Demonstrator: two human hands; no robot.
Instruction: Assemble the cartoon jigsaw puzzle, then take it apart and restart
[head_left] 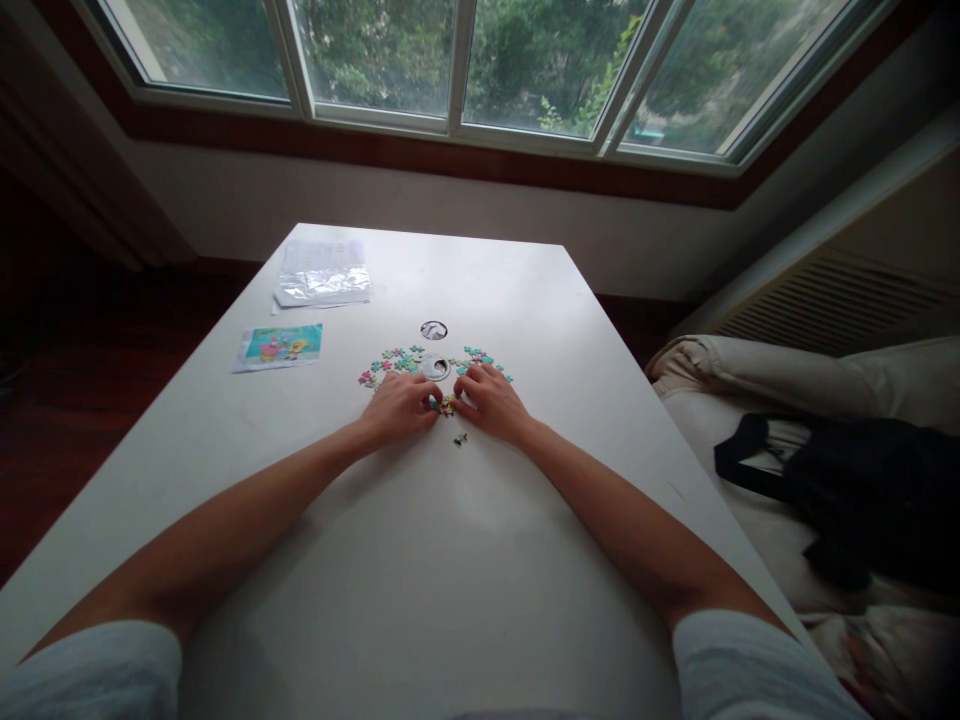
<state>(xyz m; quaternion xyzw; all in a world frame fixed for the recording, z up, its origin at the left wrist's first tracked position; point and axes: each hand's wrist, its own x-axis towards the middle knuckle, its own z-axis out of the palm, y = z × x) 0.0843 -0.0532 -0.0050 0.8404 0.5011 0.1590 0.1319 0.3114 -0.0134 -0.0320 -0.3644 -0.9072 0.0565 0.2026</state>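
My left hand (403, 405) is closed, thumb and fingertips pinched on small jigsaw puzzle pieces (448, 408) between the two hands. From the other side, my right hand (491, 402) curls its fingers onto the same yellowish cluster; the exact pieces held are too small to tell. Loose puzzle pieces (397, 357) in pink, green and teal spread beyond my left hand. More pieces (480, 355) lie past my right fingers. One small dark-and-light piece (460, 439) rests nearer to me. A round silvery object (434, 367) sits just beyond my fingertips.
On the white table (450, 560), a round black-and-white disc (433, 330) lies farther back. A colourful cartoon picture sheet (281, 346) and a clear plastic packet (324, 272) are at left. A black bag (877, 490) rests on a beige sofa (772, 365) at right; windows stand beyond.
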